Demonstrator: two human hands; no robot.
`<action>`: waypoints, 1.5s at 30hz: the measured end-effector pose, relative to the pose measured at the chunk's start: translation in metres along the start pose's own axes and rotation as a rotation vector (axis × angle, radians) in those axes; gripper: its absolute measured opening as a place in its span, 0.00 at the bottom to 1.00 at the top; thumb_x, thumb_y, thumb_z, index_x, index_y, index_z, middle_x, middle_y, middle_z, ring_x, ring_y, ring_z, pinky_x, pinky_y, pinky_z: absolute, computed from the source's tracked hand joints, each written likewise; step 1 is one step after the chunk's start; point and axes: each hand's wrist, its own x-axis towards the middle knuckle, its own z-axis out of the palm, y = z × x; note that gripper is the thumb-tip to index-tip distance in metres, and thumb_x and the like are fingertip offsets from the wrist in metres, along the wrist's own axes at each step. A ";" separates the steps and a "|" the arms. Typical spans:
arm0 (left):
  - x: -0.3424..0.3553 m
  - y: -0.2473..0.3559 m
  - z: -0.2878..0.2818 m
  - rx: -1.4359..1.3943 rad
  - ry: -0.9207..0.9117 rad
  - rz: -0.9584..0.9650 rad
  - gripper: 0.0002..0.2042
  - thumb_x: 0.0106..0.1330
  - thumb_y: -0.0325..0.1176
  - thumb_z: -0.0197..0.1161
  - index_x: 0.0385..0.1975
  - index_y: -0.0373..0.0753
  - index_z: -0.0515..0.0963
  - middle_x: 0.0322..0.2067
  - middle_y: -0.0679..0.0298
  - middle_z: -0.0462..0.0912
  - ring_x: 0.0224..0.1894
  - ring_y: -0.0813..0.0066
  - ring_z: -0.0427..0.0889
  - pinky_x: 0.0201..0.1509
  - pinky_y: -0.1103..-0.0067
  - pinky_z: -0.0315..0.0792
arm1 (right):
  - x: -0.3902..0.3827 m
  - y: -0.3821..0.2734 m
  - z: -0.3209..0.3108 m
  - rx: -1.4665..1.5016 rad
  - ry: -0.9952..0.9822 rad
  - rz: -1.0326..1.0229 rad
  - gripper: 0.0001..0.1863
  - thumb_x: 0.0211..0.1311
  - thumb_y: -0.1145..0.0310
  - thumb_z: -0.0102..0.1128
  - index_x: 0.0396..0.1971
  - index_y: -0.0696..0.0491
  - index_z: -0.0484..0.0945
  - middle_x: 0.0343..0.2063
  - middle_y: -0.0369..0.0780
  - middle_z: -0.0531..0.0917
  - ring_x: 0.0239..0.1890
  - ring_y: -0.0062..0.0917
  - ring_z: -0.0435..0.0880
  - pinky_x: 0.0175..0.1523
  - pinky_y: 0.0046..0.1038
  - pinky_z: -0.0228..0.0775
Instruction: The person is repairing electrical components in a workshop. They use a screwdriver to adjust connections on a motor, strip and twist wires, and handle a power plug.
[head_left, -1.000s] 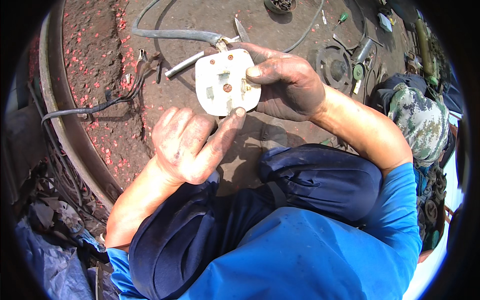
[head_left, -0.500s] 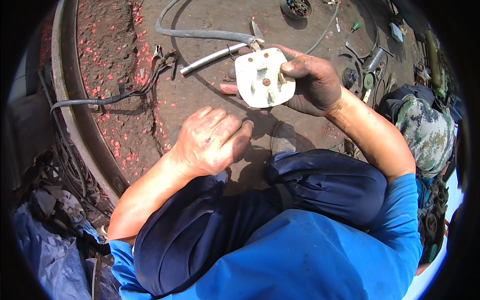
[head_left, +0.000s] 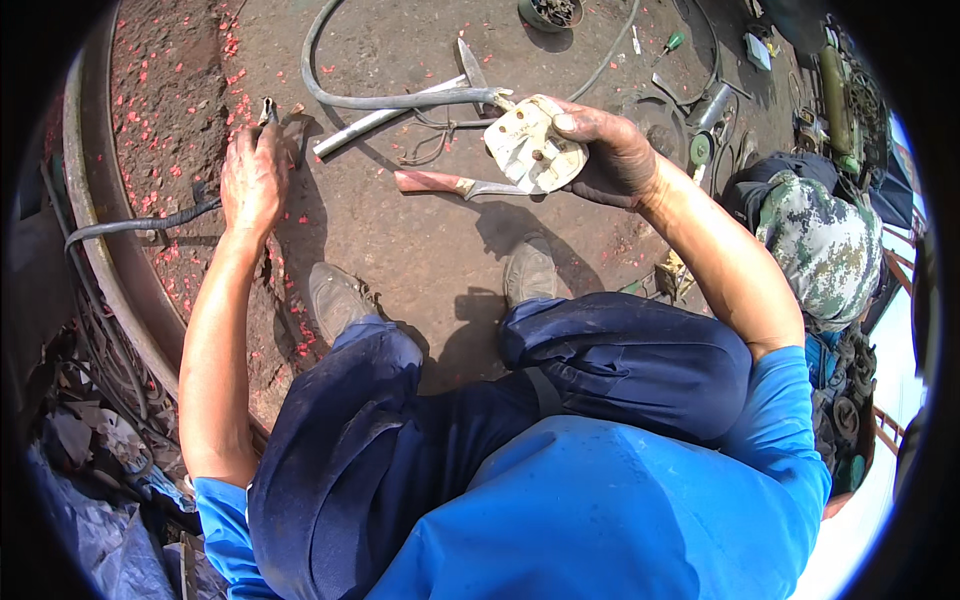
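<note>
My right hand (head_left: 612,152) grips a large off-white electrical plug (head_left: 535,147), held up with its pin side toward me; a grey cable (head_left: 350,98) runs from it and loops across the ground. My left hand (head_left: 252,180) reaches out to the left and closes its fingers on a small dark metal tool (head_left: 269,108) lying on the rusty ground. Between the hands lies a knife with a reddish handle (head_left: 440,183). A metal rod (head_left: 385,117) lies just beyond it.
My two shoes (head_left: 335,295) rest on a rusty round metal surface with a raised rim (head_left: 95,240) strewn with red flecks. A black cable (head_left: 140,226) crosses the rim at left. Another person's camouflage cap (head_left: 825,245) is at right, with tools and metal parts (head_left: 705,105) scattered behind.
My left hand left the plug and moved out to the far left onto the small tool. My right hand kept the plug and shifted it to the right.
</note>
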 end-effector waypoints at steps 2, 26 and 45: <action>0.010 -0.002 0.013 0.008 -0.145 -0.108 0.23 0.65 0.37 0.66 0.58 0.36 0.75 0.54 0.47 0.77 0.57 0.47 0.76 0.59 0.59 0.73 | 0.002 -0.003 0.007 0.133 -0.018 -0.032 0.29 0.64 0.56 0.59 0.59 0.60 0.72 0.53 0.44 0.82 0.55 0.30 0.82 0.66 0.36 0.69; 0.021 0.029 -0.023 -0.725 -0.140 -0.449 0.20 0.76 0.44 0.56 0.52 0.31 0.79 0.35 0.52 0.85 0.36 0.67 0.80 0.44 0.70 0.73 | 0.003 -0.010 0.021 0.570 -0.234 0.012 0.28 0.72 0.62 0.48 0.60 0.71 0.67 0.59 0.60 0.75 0.63 0.62 0.73 0.71 0.52 0.63; -0.007 0.078 -0.092 -0.905 -0.253 -0.277 0.31 0.65 0.38 0.63 0.67 0.31 0.66 0.44 0.54 0.78 0.42 0.68 0.76 0.48 0.72 0.73 | 0.005 0.004 0.014 0.117 -0.021 -0.036 0.31 0.68 0.58 0.54 0.63 0.65 0.68 0.58 0.48 0.79 0.59 0.32 0.81 0.65 0.35 0.71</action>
